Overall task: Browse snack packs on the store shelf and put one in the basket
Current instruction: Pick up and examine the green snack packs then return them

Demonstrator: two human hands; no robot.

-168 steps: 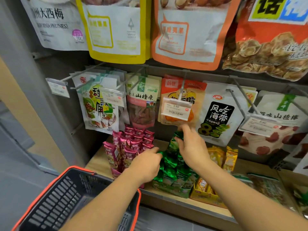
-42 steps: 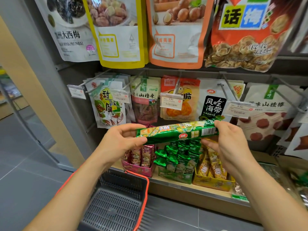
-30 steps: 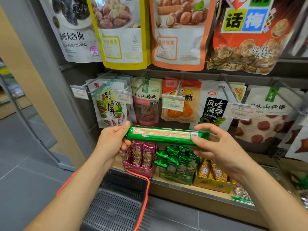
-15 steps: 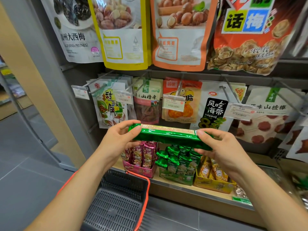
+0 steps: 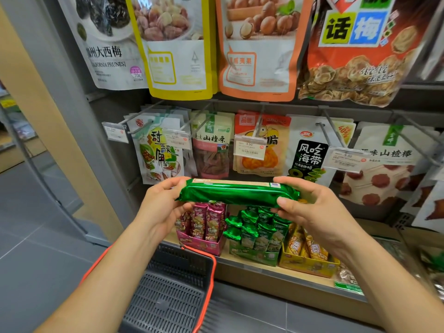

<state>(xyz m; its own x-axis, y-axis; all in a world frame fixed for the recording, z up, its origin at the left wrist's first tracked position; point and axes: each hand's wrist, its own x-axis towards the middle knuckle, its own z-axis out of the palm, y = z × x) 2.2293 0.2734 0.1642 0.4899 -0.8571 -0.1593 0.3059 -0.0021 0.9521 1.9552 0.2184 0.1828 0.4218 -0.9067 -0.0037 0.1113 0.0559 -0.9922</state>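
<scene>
**Green pack turned over between both hands**

Head view: I see the long green foil snack pack [image 5: 237, 193] held level in front of the shelf, above the display boxes and well clear of the dark grey plastic basket with the orange rim [image 5: 212, 272]. The basket sits low, beneath the left forearm.

The left hand [image 5: 163, 207] pinches the pack's left end, with the fingers curled over the top and the thumb underneath. The right hand [image 5: 312, 212] pinches the right end the same way, thumb pressed on the near face.

Half a second ago more of the pale printed face was turned up towards me. Now the pack has rolled, so plain green foil faces the camera and only a thin pale strip shows along the top edge. The hands have barely shifted.

Below the pack, the wooden shelf board [image 5: 276, 272] carries a pink cardboard box of pink packs [image 5: 201, 243], a green cardboard box of green packs [image 5: 254, 253] and a yellow cardboard box of yellow packs [image 5: 307, 265]. Printed snack pouches hang on pegs behind.
</scene>
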